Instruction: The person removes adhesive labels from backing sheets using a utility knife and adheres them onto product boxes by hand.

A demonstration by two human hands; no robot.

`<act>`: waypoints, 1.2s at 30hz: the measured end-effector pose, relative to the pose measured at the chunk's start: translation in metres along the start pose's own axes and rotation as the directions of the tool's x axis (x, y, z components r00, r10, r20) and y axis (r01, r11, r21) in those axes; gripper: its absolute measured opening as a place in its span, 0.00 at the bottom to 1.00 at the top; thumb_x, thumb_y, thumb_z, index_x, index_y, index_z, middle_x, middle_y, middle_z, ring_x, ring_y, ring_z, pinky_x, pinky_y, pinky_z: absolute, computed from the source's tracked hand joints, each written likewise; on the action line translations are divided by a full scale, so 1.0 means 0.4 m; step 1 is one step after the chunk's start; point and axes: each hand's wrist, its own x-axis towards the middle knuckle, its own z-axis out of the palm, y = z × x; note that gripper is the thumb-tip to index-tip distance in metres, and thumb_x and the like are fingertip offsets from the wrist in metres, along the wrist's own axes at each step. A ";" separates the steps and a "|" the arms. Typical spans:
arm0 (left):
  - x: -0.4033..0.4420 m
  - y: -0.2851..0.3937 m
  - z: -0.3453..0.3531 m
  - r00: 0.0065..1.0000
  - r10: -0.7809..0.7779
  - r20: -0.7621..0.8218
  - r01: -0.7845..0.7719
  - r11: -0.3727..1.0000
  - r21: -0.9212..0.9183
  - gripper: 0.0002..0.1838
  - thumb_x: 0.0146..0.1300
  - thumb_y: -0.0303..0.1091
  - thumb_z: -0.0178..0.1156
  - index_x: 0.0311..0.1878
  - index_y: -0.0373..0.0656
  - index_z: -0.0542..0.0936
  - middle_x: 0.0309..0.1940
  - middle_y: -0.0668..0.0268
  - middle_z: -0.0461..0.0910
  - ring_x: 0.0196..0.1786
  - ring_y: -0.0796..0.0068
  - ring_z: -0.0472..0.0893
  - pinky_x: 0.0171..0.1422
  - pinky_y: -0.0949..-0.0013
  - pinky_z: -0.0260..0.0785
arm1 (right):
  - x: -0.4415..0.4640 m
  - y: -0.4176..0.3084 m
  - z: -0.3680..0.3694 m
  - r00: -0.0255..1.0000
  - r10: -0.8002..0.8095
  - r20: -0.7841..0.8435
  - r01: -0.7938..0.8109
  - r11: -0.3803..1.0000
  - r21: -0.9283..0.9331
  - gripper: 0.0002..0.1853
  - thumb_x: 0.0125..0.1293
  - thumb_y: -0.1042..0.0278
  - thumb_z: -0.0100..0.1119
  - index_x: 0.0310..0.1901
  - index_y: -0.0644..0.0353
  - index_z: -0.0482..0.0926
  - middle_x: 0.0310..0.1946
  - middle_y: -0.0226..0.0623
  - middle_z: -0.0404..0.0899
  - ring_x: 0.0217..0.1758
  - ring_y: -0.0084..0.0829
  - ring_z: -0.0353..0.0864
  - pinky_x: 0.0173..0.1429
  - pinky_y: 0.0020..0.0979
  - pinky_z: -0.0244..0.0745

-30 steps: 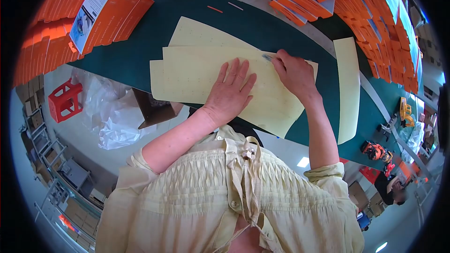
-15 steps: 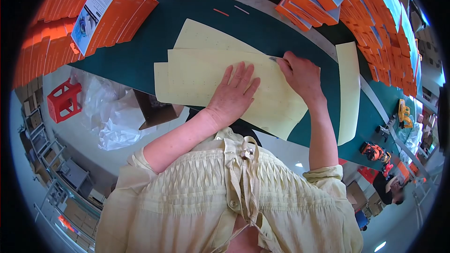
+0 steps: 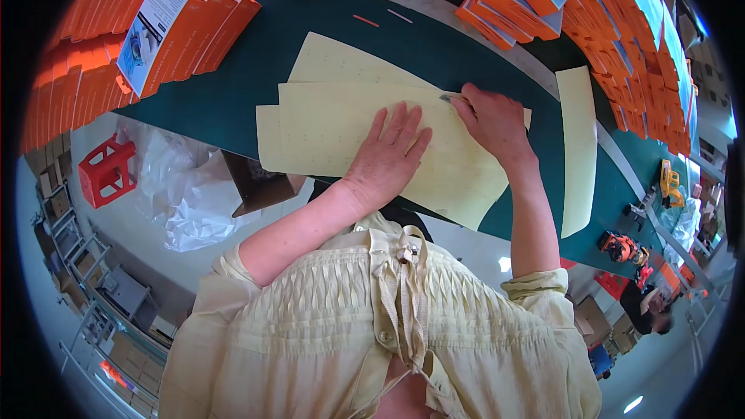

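My left hand (image 3: 393, 149) lies flat with its fingers spread on the top yellow sheet (image 3: 326, 112), pressing against it. My right hand (image 3: 497, 122) is closed around a utility knife (image 3: 447, 98), whose blade tip rests at the upper edge of that sheet; most of its handle is hidden in my fingers. Under the top sheet, another yellow sheet (image 3: 334, 58) sticks out at an angle toward the back, and one corner pokes out at the left. Rows of tiny marks dot the sheets.
A narrow yellow strip (image 3: 576, 155) lies to the right on the green table (image 3: 256, 31). Orange boxes (image 3: 194, 23) stand stacked at the left, and more orange boxes (image 3: 621, 46) at the right. A red stool (image 3: 107, 171) and plastic bags (image 3: 194, 202) are on the floor.
My right hand has moved slightly left with the knife, its blade now a little further along the sheet's upper edge. My left hand stays in place.
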 end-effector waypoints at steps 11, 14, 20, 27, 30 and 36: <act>-0.002 -0.001 0.011 0.998 0.003 -0.057 -0.004 1.000 -0.008 0.26 0.61 0.33 0.58 0.64 0.43 0.74 0.71 0.50 0.61 0.75 0.46 0.59 0.78 0.44 0.50 | 0.003 0.018 0.012 0.999 -0.028 -0.046 0.028 1.000 -0.003 0.14 0.71 0.53 0.53 0.36 0.55 0.76 0.26 0.40 0.82 0.33 0.42 0.84 0.36 0.43 0.77; -0.001 -0.001 0.006 0.998 0.008 -0.069 -0.009 1.000 -0.011 0.25 0.61 0.32 0.57 0.63 0.42 0.74 0.71 0.49 0.62 0.74 0.46 0.61 0.77 0.43 0.51 | 0.002 0.020 0.014 0.997 -0.044 -0.061 0.044 0.999 0.008 0.14 0.71 0.53 0.53 0.36 0.55 0.75 0.26 0.39 0.82 0.32 0.43 0.84 0.36 0.43 0.77; 0.000 0.000 0.000 0.998 0.004 -0.061 -0.005 1.000 -0.016 0.24 0.61 0.30 0.55 0.63 0.42 0.74 0.71 0.49 0.62 0.74 0.46 0.61 0.77 0.43 0.50 | -0.003 0.022 0.017 0.994 -0.071 -0.086 0.073 0.997 0.019 0.13 0.72 0.54 0.53 0.36 0.55 0.76 0.26 0.38 0.82 0.33 0.42 0.84 0.37 0.42 0.78; 0.000 0.001 0.002 0.998 0.007 -0.060 -0.008 1.000 -0.016 0.25 0.61 0.30 0.55 0.63 0.41 0.74 0.70 0.48 0.62 0.74 0.45 0.61 0.77 0.43 0.50 | 0.010 0.001 0.012 0.998 -0.026 -0.055 0.019 0.993 -0.120 0.17 0.70 0.48 0.55 0.36 0.54 0.79 0.24 0.36 0.82 0.31 0.40 0.85 0.34 0.40 0.77; -0.001 -0.001 0.002 0.998 0.010 -0.057 -0.011 1.000 -0.017 0.25 0.61 0.30 0.54 0.63 0.41 0.74 0.70 0.48 0.62 0.74 0.45 0.61 0.77 0.43 0.50 | 0.013 -0.024 0.010 0.997 0.020 -0.072 -0.031 0.988 -0.150 0.18 0.68 0.45 0.56 0.36 0.53 0.81 0.22 0.36 0.82 0.30 0.40 0.86 0.33 0.40 0.77; -0.001 0.000 -0.001 0.999 0.020 -0.037 -0.020 1.000 -0.017 0.25 0.61 0.30 0.53 0.64 0.39 0.73 0.70 0.46 0.62 0.74 0.44 0.60 0.77 0.43 0.50 | 0.011 -0.041 0.014 0.994 -0.003 -0.108 -0.012 0.990 -0.140 0.18 0.67 0.47 0.58 0.30 0.53 0.81 0.21 0.36 0.81 0.27 0.39 0.84 0.29 0.37 0.74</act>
